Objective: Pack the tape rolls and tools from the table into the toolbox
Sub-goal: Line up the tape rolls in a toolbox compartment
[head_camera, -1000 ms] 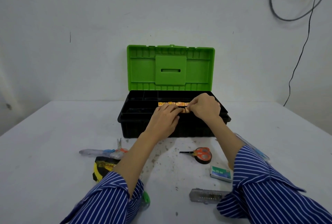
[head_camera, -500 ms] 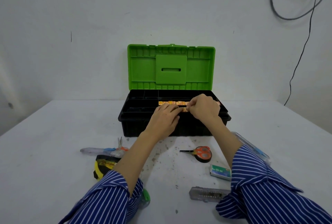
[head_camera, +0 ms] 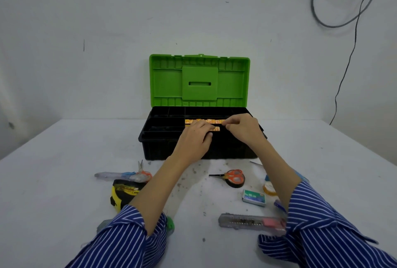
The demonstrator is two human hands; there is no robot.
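The toolbox point(head_camera: 154, 149) stands open, with a black base and its green lid point(head_camera: 199, 81) upright. Both hands are over its top tray. A row of small orange packets point(head_camera: 199, 121) lies in the right compartment. In front of it is a shorter orange strip point(head_camera: 215, 128). My left hand point(head_camera: 196, 138) lies palm down, its curled fingertips gripping that strip. My right hand point(head_camera: 243, 128) has curled fingers that pinch at the right end of the packets. On the table lie orange scissors point(head_camera: 233, 176) on a black tape roll point(head_camera: 237, 185), a yellow tape roll point(head_camera: 269, 188) and a tape measure point(head_camera: 123, 192).
A clear-handled screwdriver point(head_camera: 113, 174) and small orange pliers point(head_camera: 142, 172) lie at the left. A staple box point(head_camera: 254, 197), a clear utility knife point(head_camera: 247, 221) and a blue pen point(head_camera: 279, 205) lie at the right. A green item point(head_camera: 171, 224) shows under my left sleeve. The wall is close behind.
My hands, which met over the orange packets, have drawn slightly apart. The right hand shifted right, and the short orange strip now shows between them.
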